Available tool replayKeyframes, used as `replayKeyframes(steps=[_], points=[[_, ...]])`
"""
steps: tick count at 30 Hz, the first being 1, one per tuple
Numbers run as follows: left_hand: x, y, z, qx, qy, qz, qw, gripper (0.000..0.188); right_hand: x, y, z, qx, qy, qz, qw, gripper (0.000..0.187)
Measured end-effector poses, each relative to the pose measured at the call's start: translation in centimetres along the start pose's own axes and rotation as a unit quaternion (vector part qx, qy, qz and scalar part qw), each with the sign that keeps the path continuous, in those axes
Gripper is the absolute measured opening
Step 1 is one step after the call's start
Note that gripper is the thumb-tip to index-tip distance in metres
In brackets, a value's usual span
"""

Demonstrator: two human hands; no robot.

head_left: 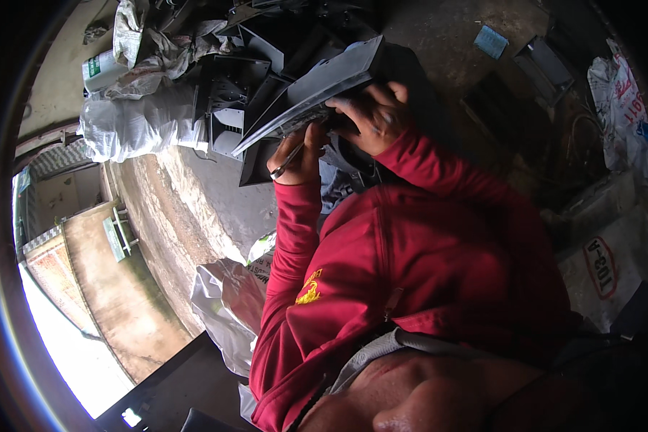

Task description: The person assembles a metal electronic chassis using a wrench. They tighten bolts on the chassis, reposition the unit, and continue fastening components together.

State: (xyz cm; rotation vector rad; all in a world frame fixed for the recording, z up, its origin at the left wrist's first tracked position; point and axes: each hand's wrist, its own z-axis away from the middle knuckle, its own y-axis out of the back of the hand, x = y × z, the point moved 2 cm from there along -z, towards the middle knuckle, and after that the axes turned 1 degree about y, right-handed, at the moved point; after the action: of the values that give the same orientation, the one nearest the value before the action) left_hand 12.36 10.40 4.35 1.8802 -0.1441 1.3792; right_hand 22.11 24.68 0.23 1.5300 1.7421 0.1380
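Observation:
A dark grey box-like casing (331, 75) stands tilted in front of my body, its long thin edge running down to the left. My left hand (299, 160) is closed at its lower side, round a thin metal tool (286, 163) with a rounded end sticking out by the wrist. My right hand (376, 119) is bent against the casing's near side, its fingers curled inward. What those fingertips pinch is hidden in shadow. Both my forearms are in red sleeves.
Several black casings (230, 79) are piled at the far left, beside a white wrapped bundle (140, 122). Another dark casing (543, 68) and a blue sheet (491, 42) lie on the floor at the far right. A printed white sack (601, 266) lies at the right.

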Motion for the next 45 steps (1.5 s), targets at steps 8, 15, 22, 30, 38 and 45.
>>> replayKeyframes(steps=[8,15,22,30,38,45], points=[[-0.8,-0.2,0.1,0.021,0.049,0.192,0.980,0.044,0.2,0.2,0.2,-0.009,-0.004,-0.006,1.000,0.057],[-0.1,-0.3,-0.2,0.022,-0.045,0.009,0.999,0.027,0.4,0.0,0.0,-0.013,-0.004,-0.008,1.000,0.054],[4.4,-2.8,-2.2,-0.068,-0.099,-0.458,0.881,0.017,-0.2,0.6,-0.4,0.002,-0.004,-0.023,1.000,0.055],[-1.4,-0.1,-1.4,-0.085,0.111,0.161,0.977,0.041,0.6,-0.4,0.3,0.000,0.004,0.004,1.000,0.057],[0.0,1.0,0.0,0.003,0.021,0.140,0.990,0.038,0.3,0.1,-0.2,-0.013,-0.003,-0.016,1.000,0.057],[2.7,-0.7,-0.9,0.012,-0.267,-0.300,0.916,0.015,-0.2,0.3,-0.4,-0.018,0.010,-0.003,1.000,0.058]])
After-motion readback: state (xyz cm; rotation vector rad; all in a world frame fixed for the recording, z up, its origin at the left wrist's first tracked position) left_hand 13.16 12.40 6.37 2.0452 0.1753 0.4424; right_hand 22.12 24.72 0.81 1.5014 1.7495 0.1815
